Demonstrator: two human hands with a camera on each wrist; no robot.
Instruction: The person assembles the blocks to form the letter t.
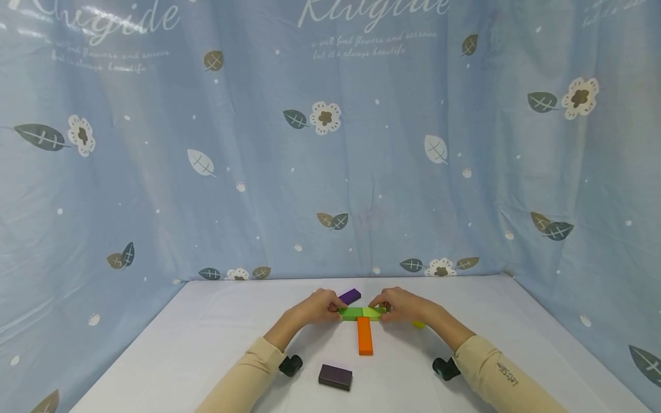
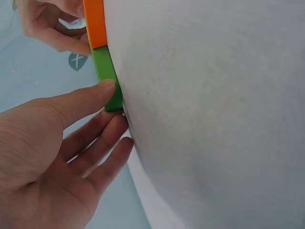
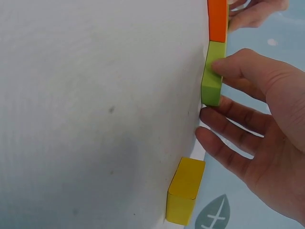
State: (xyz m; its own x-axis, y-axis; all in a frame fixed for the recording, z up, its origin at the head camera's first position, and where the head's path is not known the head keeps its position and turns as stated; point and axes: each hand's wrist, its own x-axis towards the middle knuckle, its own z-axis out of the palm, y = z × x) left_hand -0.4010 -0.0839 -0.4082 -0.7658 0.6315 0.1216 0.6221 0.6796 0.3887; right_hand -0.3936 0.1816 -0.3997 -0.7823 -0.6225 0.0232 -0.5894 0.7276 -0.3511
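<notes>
Two rectangular blocks lie end to end in a row: a green block point(image 1: 351, 314) on the left and a light green block point(image 1: 373, 313) on the right. My left hand point(image 1: 319, 307) pinches the green one near its outer end, thumb on the near side, index finger hidden behind. At the other end, my right hand point(image 1: 405, 305) holds the light green block the same way, its thumb point(image 3: 233, 64) on the near face. An orange block point(image 1: 365, 337) points toward me from the middle of the row, its far end at the seam, forming a T shape.
A purple block point(image 1: 351, 296) lies behind the row, close to the left fingers. The yellow block point(image 3: 186, 183) sits beyond the right hand, mostly hidden in the head view. Nearer me is a dark brown block point(image 1: 335, 377). Blue patterned curtain point(image 1: 361, 172) surrounds the white table point(image 1: 217, 344).
</notes>
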